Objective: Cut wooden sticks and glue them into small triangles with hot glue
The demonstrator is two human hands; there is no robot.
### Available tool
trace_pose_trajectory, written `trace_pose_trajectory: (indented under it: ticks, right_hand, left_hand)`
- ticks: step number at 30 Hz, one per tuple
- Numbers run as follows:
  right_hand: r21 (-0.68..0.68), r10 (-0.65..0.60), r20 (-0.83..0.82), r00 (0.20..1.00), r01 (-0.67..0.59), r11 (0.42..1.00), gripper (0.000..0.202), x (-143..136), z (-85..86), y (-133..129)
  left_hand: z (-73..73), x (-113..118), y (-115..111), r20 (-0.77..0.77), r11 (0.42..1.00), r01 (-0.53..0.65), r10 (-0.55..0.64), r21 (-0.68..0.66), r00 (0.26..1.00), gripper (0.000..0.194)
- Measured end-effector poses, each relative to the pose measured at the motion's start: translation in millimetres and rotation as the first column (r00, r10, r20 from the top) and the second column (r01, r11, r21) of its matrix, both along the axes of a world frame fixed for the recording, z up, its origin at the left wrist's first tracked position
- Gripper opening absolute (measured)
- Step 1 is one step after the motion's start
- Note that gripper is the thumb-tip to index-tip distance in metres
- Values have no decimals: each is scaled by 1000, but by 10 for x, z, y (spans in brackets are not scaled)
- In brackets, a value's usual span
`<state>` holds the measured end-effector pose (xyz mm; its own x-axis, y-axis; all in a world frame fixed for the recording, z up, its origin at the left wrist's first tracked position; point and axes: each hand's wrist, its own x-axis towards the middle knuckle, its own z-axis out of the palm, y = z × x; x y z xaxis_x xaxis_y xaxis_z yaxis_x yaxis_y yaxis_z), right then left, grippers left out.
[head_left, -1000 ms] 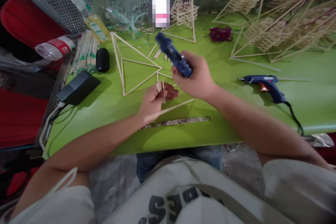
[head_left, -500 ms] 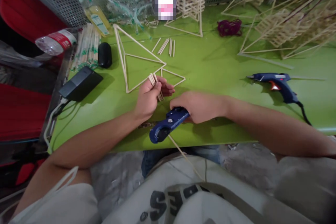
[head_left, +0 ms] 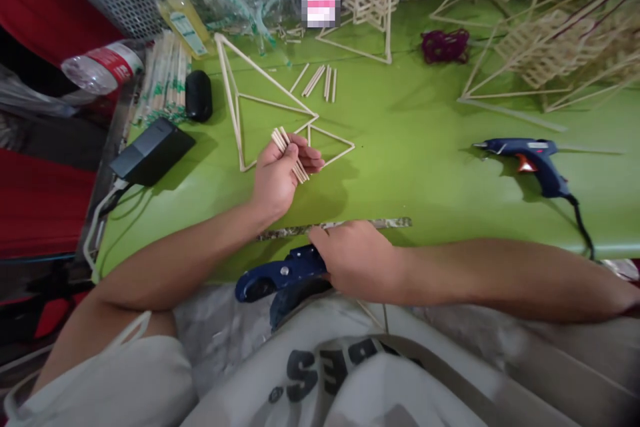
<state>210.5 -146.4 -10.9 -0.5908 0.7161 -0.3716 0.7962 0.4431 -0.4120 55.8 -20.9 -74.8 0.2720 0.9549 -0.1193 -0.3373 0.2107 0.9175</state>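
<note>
Several short wooden sticks [head_left: 281, 140] are held in my left hand [head_left: 280, 173], thumb across them, above the green table. My right hand [head_left: 357, 257] grips a blue cutter [head_left: 285, 271] at the table's front edge, its head pointing left. A patterned strip [head_left: 395, 222] lies just behind my right hand. Beyond my left hand is a stick frame of joined triangles [head_left: 270, 73], with a smaller stick triangle [head_left: 333, 135] beside it. Loose short sticks [head_left: 327, 83] lie behind these.
A blue glue gun [head_left: 525, 149] lies right. Woven stick structures [head_left: 545, 53] and purple yarn [head_left: 444, 46] stand farther back. At left are a black box [head_left: 150, 152], a black case [head_left: 199, 95], bundled sticks [head_left: 165, 80] and bottles [head_left: 103, 69].
My right hand has moved toward my body and left with the blue cutter, uncovering the patterned strip. My left hand has shifted slightly left and back with the sticks.
</note>
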Motion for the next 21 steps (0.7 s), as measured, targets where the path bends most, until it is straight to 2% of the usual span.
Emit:
trace_pose_trajectory:
  ticks: [4,6,10,12,15,17,19,20,21]
  right_hand:
    - [60,60,23,998,-61,996,33,42,-31,-54]
    - [133,93,31,995,-96,986,29,77,-31,-100]
    - [358,126,11,992,-122,926,20,66,-72,-251]
    - [401,126,15,992,-121,908,21,49,-93,-289]
    - [294,170,31,985,-171,940,19,88,-52,-212]
    - [168,132,-25,991,-126,978,21,182,47,-72]
    - [39,-9,-167,986,16,999,19,326,185,111]
    - [-25,-93,-274,957,90,996,18,407,253,209]
    - [-72,-175,-414,893,159,985,16,486,312,306]
  left_hand:
    - [27,-11,28,15,1000,-5,6,-30,1000,10]
    - [33,-20,22,3,1000,18,-18,-20,1000,11]
    - [11,-38,-2,1,998,53,-53,24,999,10]
    - [-11,-40,-7,21,996,74,-75,48,997,11]
    - [-37,-29,-5,32,991,105,-108,82,994,10]
    - [-37,-15,-11,20,989,106,-108,102,994,9]
    - [-17,0,-37,-4,986,107,-108,125,994,11]
    - [-1,8,-58,-18,983,119,-118,143,993,14]
    - [16,17,-85,-26,976,140,-137,168,990,18]
